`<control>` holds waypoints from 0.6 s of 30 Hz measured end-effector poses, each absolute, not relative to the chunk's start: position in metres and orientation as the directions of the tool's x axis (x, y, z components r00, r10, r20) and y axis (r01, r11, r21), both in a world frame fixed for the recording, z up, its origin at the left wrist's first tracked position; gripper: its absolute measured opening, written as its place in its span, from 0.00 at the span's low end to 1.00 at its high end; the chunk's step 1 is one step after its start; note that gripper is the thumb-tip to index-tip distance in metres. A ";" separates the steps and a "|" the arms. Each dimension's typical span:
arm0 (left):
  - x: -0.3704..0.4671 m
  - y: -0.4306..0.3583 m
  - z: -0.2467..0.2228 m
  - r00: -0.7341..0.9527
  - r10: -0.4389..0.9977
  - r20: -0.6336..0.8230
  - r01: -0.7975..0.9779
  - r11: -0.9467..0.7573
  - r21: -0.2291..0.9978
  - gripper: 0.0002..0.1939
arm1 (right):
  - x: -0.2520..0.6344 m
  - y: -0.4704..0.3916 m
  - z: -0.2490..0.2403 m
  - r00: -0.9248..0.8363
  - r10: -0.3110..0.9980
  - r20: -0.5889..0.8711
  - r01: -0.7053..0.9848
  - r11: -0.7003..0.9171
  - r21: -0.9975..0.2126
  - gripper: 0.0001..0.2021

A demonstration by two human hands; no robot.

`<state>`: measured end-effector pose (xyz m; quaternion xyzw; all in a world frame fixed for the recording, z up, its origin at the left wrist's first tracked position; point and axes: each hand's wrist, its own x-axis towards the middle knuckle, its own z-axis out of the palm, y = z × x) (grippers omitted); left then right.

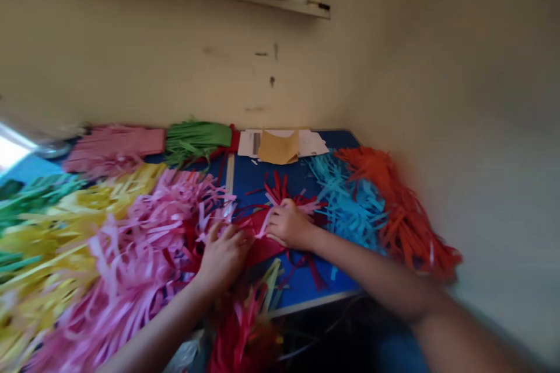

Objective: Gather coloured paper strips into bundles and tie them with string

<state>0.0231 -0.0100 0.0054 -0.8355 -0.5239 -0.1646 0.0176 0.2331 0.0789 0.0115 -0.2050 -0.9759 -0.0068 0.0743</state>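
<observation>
On the blue table (339,284), my left hand (225,253) bends its fingers over the left edge of a piece of red fringed paper (262,250). My right hand (289,226) is closed on the other side of that paper, with thin pink strips running between the two hands. Red fringe fans out past my right hand, toward the wall. Beside my left hand spreads a long heap of pink fringed paper (131,262). The undersides of both hands and their fingertips are partly hidden.
Yellow fringe (52,244) and green fringe (26,204) lie far left. Blue fringe (354,204) and orange fringe (406,221) lie right. Folded pink paper (131,142), green bundle (196,136) and brown card (280,146) line the wall. Red fringe (240,332) hangs at the front edge.
</observation>
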 end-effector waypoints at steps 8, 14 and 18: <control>0.032 0.002 -0.001 0.352 0.886 0.302 0.917 -0.391 0.080 0.12 | 0.221 0.085 0.008 -0.903 0.369 0.219 0.394 0.915 0.082 0.05; 0.028 0.000 0.004 0.312 0.894 0.323 0.928 -0.360 0.101 0.09 | 0.224 0.079 0.019 -0.855 0.402 0.328 0.442 0.895 0.056 0.04; 0.032 -0.003 0.003 0.296 0.898 0.325 0.938 -0.337 0.078 0.09 | 0.220 0.064 0.011 -0.813 0.367 0.451 0.454 0.886 0.098 0.05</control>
